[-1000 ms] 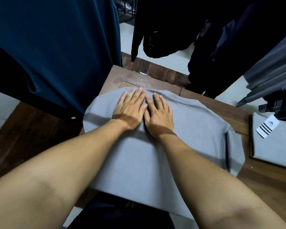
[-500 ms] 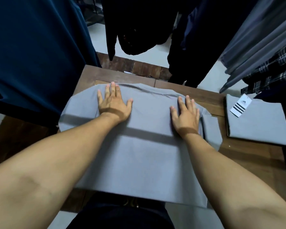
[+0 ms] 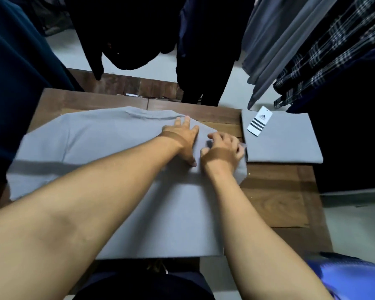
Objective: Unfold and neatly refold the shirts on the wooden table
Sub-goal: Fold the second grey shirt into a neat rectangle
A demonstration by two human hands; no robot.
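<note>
The grey shirt (image 3: 106,148) lies spread flat on the wooden table (image 3: 279,202), which suggests the unfolding is done and the refolding is just starting with the first side fold. The left hand (image 3: 182,137) lies flat on the cloth, fingers straight and slightly spread, pressing down near the shoulder; it grasps nothing and seems to serve as an anchor marking the fold line. Just beside it, on the outer side, the right hand (image 3: 223,150) has its fingers curled round the edge of the sleeve (image 3: 242,169) and appears to pinch the cloth, though the fingertips are partly hidden by the hand itself. The collar runs along the far edge, just beyond the left fingertips, and the body of the shirt stretches from both wrists back toward the person, with its hem hanging just off the near edge of the table. Just past the right hand's knuckles, almost touching the sleeve, sits a folded grey shirt (image 3: 290,141) with a striped tag (image 3: 259,121) on it. The next move probably calls for lifting the sleeve and carrying it inward over the flat hand's line, keeping the fold straight and not nudging the finished shirt beside it.
</note>
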